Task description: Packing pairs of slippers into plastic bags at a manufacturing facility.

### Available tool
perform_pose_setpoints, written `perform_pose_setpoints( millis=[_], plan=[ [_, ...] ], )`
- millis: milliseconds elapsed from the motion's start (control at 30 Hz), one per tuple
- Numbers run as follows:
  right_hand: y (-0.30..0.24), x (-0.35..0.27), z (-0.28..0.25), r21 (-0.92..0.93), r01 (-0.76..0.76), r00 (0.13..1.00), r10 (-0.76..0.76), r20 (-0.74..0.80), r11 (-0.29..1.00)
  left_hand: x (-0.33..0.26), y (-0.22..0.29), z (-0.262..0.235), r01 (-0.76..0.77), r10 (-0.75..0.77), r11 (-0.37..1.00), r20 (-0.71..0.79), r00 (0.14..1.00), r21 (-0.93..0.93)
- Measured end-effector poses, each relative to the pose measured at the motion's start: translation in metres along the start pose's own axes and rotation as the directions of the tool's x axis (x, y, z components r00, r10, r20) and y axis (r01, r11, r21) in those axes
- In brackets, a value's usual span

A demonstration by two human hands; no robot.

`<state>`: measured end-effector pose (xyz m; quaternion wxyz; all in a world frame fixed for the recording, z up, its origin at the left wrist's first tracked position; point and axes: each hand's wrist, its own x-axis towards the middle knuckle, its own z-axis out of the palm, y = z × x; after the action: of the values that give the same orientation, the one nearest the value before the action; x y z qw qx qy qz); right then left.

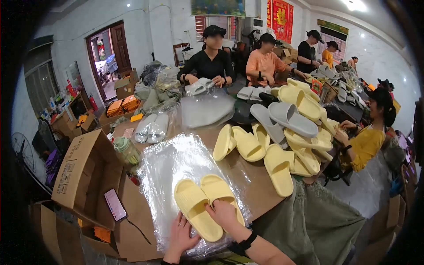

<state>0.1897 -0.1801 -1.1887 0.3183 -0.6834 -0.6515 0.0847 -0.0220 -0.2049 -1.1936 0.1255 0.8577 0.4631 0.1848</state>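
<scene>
- a pair of yellow slippers (198,215) is lying side by side on clear plastic sheets (170,161), toes pointing toward eleven o'clock.
- the right hand (223,215) is reaching in from five o'clock, its fingers touching the pair where the two slippers meet; whether it is grasping one, the view cannot tell.
- the left hand (180,235) is resting at seven o'clock, unclenched, fingers spread beside the left slipper's edge.
- at nine o'clock a phone (115,205) is lying on cardboard, and an open cardboard box (98,181) is standing just beyond.
- at ten o'clock a bottle (127,151) is standing.
- at eleven o'clock plastic-wrapped grey slippers (158,129) are lying.
- between one and two o'clock more yellow slippers (279,170) are forming a heap, a grey slipper (300,123) resting on top.
- at twelve o'clock a person in black (211,64) is holding pale slippers (199,86).
</scene>
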Motion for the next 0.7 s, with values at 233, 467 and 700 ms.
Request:
perform_pose_setpoints(
  millis=[233,467,700],
  plan=[
    [0.003,-0.003,0.003,-0.006,0.023,0.999,-0.023,-0.048,1.000,-0.001,-0.006,0.008,-0.020,0.019,1.000,-0.024,1.000,-0.015],
    [-0.001,-0.003,-0.006,0.052,0.000,1.000,0.001,-0.031,0.999,-0.002,-0.005,0.003,0.024,-0.023,1.000,0.058,0.998,-0.013],
    [0.008,-0.024,-0.036,0.281,-0.031,0.979,0.086,-0.187,0.959,-0.003,0.020,-0.024,0.040,-0.036,0.999,0.116,0.993,-0.026]
  ],
)
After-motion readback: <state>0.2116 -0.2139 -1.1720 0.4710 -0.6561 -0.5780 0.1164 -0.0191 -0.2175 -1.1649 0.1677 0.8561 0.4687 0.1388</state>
